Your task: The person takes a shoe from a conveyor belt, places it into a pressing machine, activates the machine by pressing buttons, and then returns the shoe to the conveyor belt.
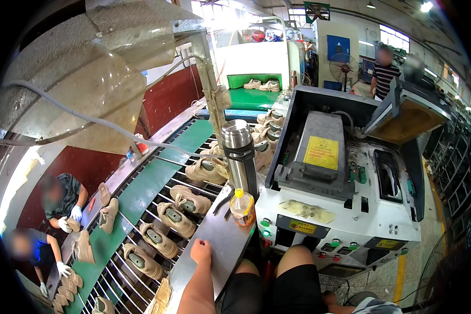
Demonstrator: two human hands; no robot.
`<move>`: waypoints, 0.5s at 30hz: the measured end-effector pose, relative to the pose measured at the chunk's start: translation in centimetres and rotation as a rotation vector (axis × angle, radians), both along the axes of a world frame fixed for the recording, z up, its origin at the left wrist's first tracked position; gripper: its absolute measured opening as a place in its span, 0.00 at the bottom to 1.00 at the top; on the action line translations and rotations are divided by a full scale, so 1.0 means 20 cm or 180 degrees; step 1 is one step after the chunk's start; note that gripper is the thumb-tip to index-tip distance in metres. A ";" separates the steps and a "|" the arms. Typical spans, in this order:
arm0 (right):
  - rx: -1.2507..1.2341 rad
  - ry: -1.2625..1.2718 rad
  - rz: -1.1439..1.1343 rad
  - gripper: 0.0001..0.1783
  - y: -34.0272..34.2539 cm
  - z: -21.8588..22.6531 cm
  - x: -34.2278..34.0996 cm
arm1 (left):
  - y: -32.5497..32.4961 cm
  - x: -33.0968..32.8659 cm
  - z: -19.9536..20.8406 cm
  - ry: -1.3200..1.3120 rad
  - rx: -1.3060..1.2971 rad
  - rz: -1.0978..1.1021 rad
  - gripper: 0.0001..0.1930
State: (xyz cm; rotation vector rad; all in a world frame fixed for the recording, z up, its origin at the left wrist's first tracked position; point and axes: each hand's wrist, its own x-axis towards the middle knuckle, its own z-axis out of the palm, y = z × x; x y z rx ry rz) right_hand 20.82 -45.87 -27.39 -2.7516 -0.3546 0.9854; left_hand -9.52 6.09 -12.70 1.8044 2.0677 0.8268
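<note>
My left hand (201,251) rests as a loose fist on a narrow metal table (228,231), and nothing shows in its curled fingers. Farther along that table stand a bottle of amber liquid with a yellow cap (242,207) and a tall steel thermos (238,152). A dark pronged tool (223,203) lies beside the bottle. Left of my hand, beige shoes (158,239) sit in a row on a roller rack. My right hand does not show; a bit of bare skin and patterned cloth appears at the lower edge.
A white machine (345,209) with a raised lid and buttons stands right of my knees. A green conveyor belt (136,188) carries shoes past two gloved co-workers at left. Cloudy plastic sheeting (89,73) and a grey cable (99,121) hang overhead. Another person (386,76) stands behind.
</note>
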 end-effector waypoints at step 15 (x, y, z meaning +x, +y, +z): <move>0.1866 -0.1224 -0.0284 0.15 0.58 0.61 0.02 | -0.04 -0.18 -0.04 -0.1649 0.0328 0.0079 0.09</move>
